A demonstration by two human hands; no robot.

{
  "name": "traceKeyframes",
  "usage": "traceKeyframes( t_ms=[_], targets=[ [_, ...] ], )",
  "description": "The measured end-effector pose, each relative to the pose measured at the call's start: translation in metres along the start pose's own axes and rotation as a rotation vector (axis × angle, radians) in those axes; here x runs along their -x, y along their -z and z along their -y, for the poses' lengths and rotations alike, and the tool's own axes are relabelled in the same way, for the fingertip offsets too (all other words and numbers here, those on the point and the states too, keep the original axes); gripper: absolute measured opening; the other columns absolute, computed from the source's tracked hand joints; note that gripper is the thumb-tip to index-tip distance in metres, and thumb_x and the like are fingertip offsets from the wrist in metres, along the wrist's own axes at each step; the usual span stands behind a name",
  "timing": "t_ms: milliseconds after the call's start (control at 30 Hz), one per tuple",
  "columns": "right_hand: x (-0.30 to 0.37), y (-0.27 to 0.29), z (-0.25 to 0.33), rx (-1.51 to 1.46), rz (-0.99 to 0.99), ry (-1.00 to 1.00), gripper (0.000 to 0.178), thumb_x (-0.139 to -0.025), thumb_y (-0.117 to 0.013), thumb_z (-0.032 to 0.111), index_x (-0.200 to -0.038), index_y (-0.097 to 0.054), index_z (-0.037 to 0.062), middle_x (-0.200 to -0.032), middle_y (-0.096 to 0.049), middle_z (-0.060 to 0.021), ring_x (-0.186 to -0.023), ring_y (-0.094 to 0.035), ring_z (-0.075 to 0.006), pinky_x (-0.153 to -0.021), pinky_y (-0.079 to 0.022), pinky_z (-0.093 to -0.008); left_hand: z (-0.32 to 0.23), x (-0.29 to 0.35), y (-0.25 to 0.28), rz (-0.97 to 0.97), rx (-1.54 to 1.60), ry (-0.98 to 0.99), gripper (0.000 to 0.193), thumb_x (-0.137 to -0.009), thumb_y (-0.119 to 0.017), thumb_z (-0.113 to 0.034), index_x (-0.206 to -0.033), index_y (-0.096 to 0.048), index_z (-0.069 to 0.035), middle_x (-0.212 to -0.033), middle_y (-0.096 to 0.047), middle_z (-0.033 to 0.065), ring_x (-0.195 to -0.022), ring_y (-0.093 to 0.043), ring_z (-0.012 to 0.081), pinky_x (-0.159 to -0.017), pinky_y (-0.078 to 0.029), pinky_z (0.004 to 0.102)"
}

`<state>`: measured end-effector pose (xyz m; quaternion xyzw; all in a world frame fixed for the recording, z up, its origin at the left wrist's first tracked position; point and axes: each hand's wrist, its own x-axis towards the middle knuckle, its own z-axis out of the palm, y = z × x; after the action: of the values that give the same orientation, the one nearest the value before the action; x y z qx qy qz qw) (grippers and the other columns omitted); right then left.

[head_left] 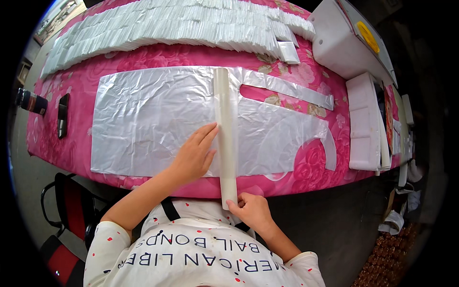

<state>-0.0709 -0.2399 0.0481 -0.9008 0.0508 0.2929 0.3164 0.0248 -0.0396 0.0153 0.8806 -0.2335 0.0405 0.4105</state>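
A thin clear plastic apron sheet (148, 119) lies spread flat on the pink flowered tablecloth (191, 55). Across its middle stands a long, narrow, cream-coloured folded strip (225, 124), running from the sheet's far edge past the table's near edge. My left hand (193, 155) rests flat on the sheet with its fingertips against the strip's left side. My right hand (251, 210) pinches the strip's near end, which overhangs the table edge.
Long rows of folded white packets (167, 24) fill the table's far side. White foam blocks (364, 122) and a white machine (344, 38) stand at the right. A black phone (62, 115) and a dark bottle (29, 101) lie at the left. Red-and-black chair (71, 210) lower left.
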Motion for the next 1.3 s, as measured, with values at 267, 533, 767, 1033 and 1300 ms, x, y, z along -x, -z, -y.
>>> traceKeyframes(
  t_ms=[267,533,767,1033,1300],
  targets=[
    [0.011,-0.005,-0.01,0.005,0.047,-0.014,0.043,-0.073,-0.061,0.041,-0.067,-0.06,-0.0014,-0.062,-0.061,-0.0154,-0.059,-0.061,-0.0306,-0.058,-0.048,-0.037,0.004,-0.003,-0.036,0.026,-0.117,0.017,0.055,-0.083,-0.045,-0.007,-0.132,-0.028,0.011,-0.14,-0.027,0.0249,-0.131,-0.026,0.0378,-0.108,-0.021,0.0433],
    [-0.01,0.021,-0.005,0.042,0.187,0.086,0.053,-0.075,-0.062,0.051,-0.072,-0.062,-0.0016,-0.065,-0.063,-0.0154,-0.061,-0.062,-0.0304,-0.058,-0.049,-0.0365,0.006,0.0,-0.044,0.125,-0.427,0.059,0.056,-0.085,-0.037,-0.017,-0.132,-0.029,0.012,-0.142,-0.026,0.0249,-0.135,-0.019,0.0349,-0.111,-0.012,0.0437],
    [-0.117,0.057,0.045,0.172,-0.079,0.19,0.062,-0.079,-0.052,0.06,-0.076,-0.064,-0.0012,-0.068,-0.063,-0.0161,-0.063,-0.062,-0.0315,-0.058,-0.047,-0.0377,0.007,-0.001,-0.041,0.143,-0.386,0.068,0.059,-0.084,-0.037,-0.021,-0.133,-0.029,0.011,-0.142,-0.026,0.0238,-0.136,-0.019,0.0334,-0.11,-0.012,0.0453],
    [-0.235,0.081,0.066,-0.68,-0.007,0.117,0.049,-0.085,-0.054,0.049,-0.081,-0.062,0.001,-0.072,-0.063,-0.0073,-0.064,-0.061,-0.019,-0.06,-0.049,-0.032,0.009,-0.001,-0.038,0.166,-0.383,0.038,0.06,-0.082,-0.037,-0.021,-0.132,-0.031,0.012,-0.141,-0.026,0.0268,-0.135,-0.02,0.0372,-0.11,-0.012,0.0467],
    [-0.283,0.091,0.04,-1.992,-0.077,0.373,0.02,-0.085,-0.059,0.011,-0.104,-0.057,0.0058,-0.105,-0.062,-0.0056,-0.092,-0.059,-0.0175,-0.081,-0.048,-0.034,0.01,0.001,-0.037,0.148,-0.467,0.028,0.059,-0.083,-0.039,-0.024,-0.131,-0.035,0.01,-0.141,-0.03,0.0227,-0.134,-0.023,0.0332,-0.11,-0.013,0.0445]
  ],
)
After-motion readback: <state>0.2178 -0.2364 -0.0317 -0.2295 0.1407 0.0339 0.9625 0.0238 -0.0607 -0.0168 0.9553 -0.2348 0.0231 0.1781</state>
